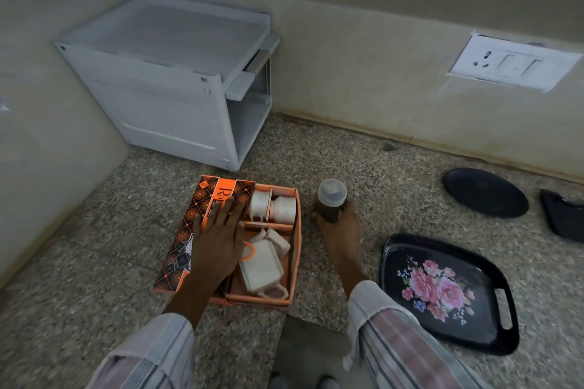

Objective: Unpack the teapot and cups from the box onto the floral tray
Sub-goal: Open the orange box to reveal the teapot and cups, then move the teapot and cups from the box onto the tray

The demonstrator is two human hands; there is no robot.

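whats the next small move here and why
Probably let go of the jar with the right hand and slide the lid fully off with the left hand. The box is only part open, the teapot and cups are inside, and the floral tray holds nothing.

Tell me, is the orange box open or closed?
Open. The orange box shows white cups and teapot inside; the left hand rests on its lid, pushed aside.
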